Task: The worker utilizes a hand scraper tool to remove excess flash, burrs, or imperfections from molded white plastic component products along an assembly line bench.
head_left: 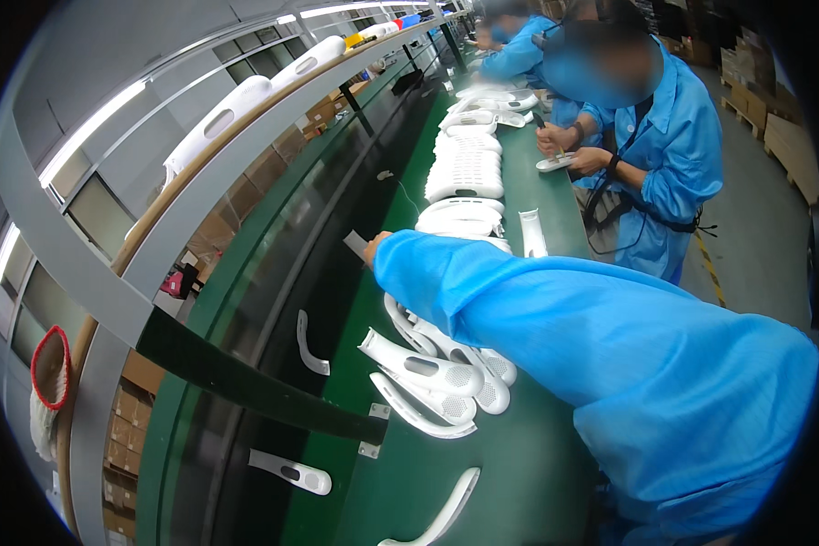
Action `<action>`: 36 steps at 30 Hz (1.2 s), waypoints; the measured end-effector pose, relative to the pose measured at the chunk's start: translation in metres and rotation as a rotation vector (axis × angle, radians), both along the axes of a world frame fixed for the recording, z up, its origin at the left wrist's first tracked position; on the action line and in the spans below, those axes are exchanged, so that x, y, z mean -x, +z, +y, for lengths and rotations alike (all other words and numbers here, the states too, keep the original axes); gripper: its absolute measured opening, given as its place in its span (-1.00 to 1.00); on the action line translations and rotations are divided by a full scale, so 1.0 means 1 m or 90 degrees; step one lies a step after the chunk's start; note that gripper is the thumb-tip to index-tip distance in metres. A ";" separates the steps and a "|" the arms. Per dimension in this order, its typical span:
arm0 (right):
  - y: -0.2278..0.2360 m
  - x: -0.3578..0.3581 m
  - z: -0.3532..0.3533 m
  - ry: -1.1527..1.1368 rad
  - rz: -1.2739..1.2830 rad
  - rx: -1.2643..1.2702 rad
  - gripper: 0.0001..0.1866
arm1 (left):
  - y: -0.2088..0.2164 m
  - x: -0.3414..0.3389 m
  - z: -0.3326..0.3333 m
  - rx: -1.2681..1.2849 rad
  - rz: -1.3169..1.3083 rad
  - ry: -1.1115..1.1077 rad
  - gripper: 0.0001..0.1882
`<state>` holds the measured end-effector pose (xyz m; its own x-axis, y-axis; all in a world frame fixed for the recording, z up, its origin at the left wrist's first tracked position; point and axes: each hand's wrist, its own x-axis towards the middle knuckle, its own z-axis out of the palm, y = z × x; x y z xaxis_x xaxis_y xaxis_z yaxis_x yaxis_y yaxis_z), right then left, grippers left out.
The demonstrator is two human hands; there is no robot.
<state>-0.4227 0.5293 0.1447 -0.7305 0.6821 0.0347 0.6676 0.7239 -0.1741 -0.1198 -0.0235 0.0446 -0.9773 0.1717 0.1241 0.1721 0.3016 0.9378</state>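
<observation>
My right arm, in a blue sleeve, reaches across the green bench from the lower right. At its end my right hand [377, 247] is closed on the end of a white plastic housing [357, 244] over the dark strip of the conveyor. Most of that hand is hidden by the cuff. Below the arm lies a loose pile of white plastic housings [437, 371] with oval openings and dotted grilles. A curved white shell [450, 511] rests near the lower edge. My left hand is out of view.
Long rows of white housings [464, 168] run along the bench [546, 464]. A green post [264, 391] and a shelf rail [237, 136] stand at left. Single housings [291, 473] lie on the conveyor. On the right, a co-worker [664, 136] in blue works on a white part.
</observation>
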 end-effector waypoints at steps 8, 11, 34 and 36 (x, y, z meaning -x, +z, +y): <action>0.042 -0.033 0.016 -0.083 0.355 0.303 -0.62 | 0.000 -0.003 0.003 -0.039 0.008 -0.014 -0.73; 0.058 -0.075 0.007 0.006 0.439 0.400 -0.67 | 0.001 -0.009 0.005 -0.057 0.018 -0.016 -0.73; -0.015 -0.273 -0.280 0.780 0.072 0.700 -0.60 | 0.022 -0.052 0.016 -0.369 -0.417 -0.502 -0.06; -0.036 -0.273 -0.300 0.807 0.154 0.651 -0.63 | 0.009 -0.067 0.015 -0.482 -0.526 -0.481 -0.04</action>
